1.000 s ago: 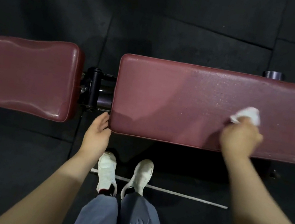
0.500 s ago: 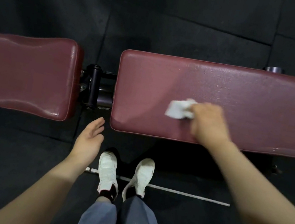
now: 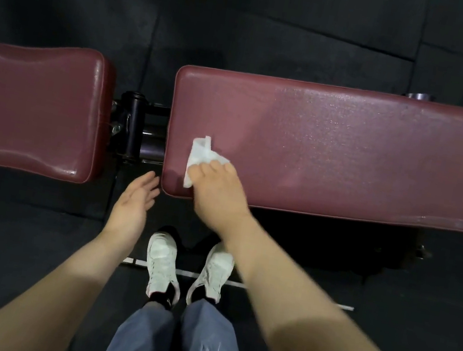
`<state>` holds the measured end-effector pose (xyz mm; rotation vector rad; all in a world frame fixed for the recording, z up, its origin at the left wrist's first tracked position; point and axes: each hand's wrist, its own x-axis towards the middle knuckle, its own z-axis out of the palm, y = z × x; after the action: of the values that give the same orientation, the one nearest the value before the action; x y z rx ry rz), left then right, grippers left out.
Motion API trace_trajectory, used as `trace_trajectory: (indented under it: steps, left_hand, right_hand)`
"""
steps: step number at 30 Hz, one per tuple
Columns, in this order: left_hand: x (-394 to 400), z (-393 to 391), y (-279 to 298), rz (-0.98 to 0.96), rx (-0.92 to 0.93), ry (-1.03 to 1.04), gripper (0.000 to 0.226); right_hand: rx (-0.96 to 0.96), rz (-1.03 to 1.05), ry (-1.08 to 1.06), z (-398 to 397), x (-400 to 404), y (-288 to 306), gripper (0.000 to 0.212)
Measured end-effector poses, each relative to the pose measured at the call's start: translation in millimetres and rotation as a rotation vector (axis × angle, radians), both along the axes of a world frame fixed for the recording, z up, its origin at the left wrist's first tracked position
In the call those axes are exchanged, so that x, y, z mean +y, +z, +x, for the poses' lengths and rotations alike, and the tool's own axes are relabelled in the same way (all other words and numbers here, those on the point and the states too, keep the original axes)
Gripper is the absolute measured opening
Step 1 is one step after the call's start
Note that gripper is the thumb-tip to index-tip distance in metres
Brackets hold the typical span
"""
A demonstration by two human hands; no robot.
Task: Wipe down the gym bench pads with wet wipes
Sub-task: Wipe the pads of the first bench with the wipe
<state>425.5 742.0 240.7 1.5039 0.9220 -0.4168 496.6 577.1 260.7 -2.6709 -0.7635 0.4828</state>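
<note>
Wet wipe (image 3: 200, 158) is pressed flat under the fingers of the right hand (image 3: 216, 188) on the long back pad (image 3: 335, 150), at its near left corner, just beside the gap with the hinge bracket (image 3: 136, 132). The right hand's fingers are laid over the wipe, slightly curled; whether the thumb pinches the wipe cannot be told. Left hand (image 3: 131, 207) is held off the pad, fingers spread and relaxed, nothing held, close to the same corner. Far half of the back pad shows a wet sheen; seat pad (image 3: 30, 108) lies to the left across the gap. Judgement: near edge strip is in hand. Even pressure and overlapping strokes are advised, carried over the rounded corner and edge seam; the wipe should be refolded once soiled.
</note>
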Motion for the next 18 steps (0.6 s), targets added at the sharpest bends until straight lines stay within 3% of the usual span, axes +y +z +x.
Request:
trace_trajectory:
  steps: [1, 3, 7, 9, 11, 15, 18]
  left_hand:
    - [0, 0, -2, -0.005, 0.011, -0.013, 0.047]
    - [-2, -1, -4, -0.009, 0.025, -0.038, 0.048]
    - [-7, -6, -1, -0.028, 0.021, -0.040, 0.049]
    - [-5, -8, -1, -0.027, 0.029, -0.057, 0.049]
    - [1, -8, -1, -0.015, 0.060, -0.126, 0.050]
    - [9, -3, -5, -0.040, 0.105, -0.154, 0.053]
    - [8, 0, -5, -0.078, 0.070, -0.104, 0.047]
  right_hand:
    - [-0.025, -0.015, 0.038, 6, -22, 2, 0.025]
    - [-0.058, -0.109, -0.102, 15, -84, 4, 0.021]
    - [-0.083, -0.324, -0.849, 3, -228, 10, 0.023]
    - [-0.078, -0.270, -1.165, -8, -245, 11, 0.027]
    - [-0.098, -0.182, -1.339, -9, -213, 5, 0.028]
    - [-0.064, 0.053, -1.250, -12, -82, -6, 0.023]
    - [0.033, 0.089, -0.828, -22, 17, -6, 0.021]
